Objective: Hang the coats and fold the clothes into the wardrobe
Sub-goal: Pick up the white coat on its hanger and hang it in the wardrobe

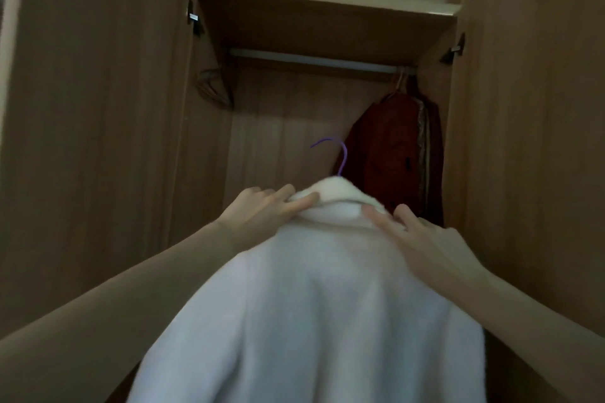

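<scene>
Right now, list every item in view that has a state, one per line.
White coat: on a hanger, held at the collar, not on the rail.
Purple hanger hook: free, below the rail.
Left hand: grip on collar.
Right hand: on the shoulder.
Red coat: hung.
Wardrobe doors: open.

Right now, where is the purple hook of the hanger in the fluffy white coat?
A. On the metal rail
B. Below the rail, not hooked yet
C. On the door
B: the purple wire hanger hook sits well below the metal wardrobe rail, touching nothing.
</scene>
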{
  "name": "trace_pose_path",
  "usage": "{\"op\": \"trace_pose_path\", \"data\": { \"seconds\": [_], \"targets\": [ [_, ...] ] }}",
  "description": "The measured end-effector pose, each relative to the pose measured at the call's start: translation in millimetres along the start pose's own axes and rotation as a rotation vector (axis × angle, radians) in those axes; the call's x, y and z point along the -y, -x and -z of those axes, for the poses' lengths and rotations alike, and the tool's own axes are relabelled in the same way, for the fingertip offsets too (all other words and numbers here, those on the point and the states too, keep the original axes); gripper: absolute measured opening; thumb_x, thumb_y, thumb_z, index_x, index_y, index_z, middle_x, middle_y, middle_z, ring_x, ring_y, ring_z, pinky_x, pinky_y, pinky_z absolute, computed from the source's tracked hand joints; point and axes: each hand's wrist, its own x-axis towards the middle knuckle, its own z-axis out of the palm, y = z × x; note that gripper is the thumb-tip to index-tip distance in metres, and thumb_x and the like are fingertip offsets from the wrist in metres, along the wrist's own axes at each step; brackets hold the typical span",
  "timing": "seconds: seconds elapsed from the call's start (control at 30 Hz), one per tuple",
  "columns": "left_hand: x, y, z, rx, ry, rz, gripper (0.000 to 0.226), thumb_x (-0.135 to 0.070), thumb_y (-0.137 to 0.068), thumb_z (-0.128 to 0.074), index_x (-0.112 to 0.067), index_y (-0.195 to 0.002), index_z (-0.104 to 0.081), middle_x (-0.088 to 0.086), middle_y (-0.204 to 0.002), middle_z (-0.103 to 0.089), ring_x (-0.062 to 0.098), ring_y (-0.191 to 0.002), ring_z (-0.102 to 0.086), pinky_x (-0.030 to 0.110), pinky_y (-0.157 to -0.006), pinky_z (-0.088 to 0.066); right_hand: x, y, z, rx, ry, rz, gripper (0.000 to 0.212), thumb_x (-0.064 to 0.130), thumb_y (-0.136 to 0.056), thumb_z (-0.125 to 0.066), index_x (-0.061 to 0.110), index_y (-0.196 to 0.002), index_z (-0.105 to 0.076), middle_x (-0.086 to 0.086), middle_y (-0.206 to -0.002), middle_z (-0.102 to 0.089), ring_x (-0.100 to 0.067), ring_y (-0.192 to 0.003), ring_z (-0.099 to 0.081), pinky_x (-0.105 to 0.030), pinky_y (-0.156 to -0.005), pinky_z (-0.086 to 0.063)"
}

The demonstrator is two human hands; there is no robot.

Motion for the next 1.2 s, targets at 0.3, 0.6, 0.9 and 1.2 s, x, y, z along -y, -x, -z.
{"op": "trace_pose_path", "data": {
  "seconds": [0.3, 0.6, 0.9, 1.2],
  "targets": [
    [39, -96, -113, 0.051, -0.080, -0.009, 0.076, -0.006, -0.093, -0.044, -0.037, -0.142, 0.005, 0.006, -0.114, -0.050, 0.027, -0.073, -0.063, 0.033, -0.048, -0.024, -54, -95, -98, -0.030, 0.181, -0.105, 0.085, 0.008, -0.081, -0.047, 0.036, -0.151, -0.007, 0.000, -0.087, -0.045, -0.016, -0.039, -0.030, -0.022, -0.037, -0.011],
    [96, -218, -230, 0.009, -0.185, -0.004, 0.064, -0.023, -0.102, -0.034, -0.043, -0.147, 0.007, 0.002, -0.129, -0.045, 0.027, -0.089, -0.065, 0.033, -0.047, -0.019, -120, -202, -160, -0.083, 0.136, -0.159, 0.083, 0.045, -0.093, -0.045, 0.046, -0.145, 0.020, 0.000, -0.100, -0.049, -0.031, -0.080, -0.062, -0.036, -0.061, -0.045],
    [132, -334, -315, -0.130, -0.106, 0.083, 0.047, -0.023, -0.096, -0.042, -0.031, -0.130, -0.012, 0.001, -0.126, -0.051, 0.032, -0.095, -0.065, 0.035, -0.059, -0.032, -179, -296, -204, -0.075, 0.380, -0.219, 0.064, 0.029, -0.100, -0.036, 0.031, -0.149, 0.005, -0.004, -0.115, -0.047, -0.031, -0.093, -0.063, -0.036, -0.062, -0.036],
    [155, -422, -377, -0.243, 0.085, 0.214, 0.053, -0.025, -0.093, -0.047, -0.024, -0.138, -0.021, 0.004, -0.131, -0.058, 0.035, -0.109, -0.061, 0.036, -0.069, -0.032, -221, -366, -213, -0.130, 0.589, -0.218, 0.055, 0.028, -0.100, -0.035, 0.035, -0.145, -0.005, -0.003, -0.104, -0.055, -0.026, -0.085, -0.061, -0.033, -0.058, -0.038]
  ]
}}
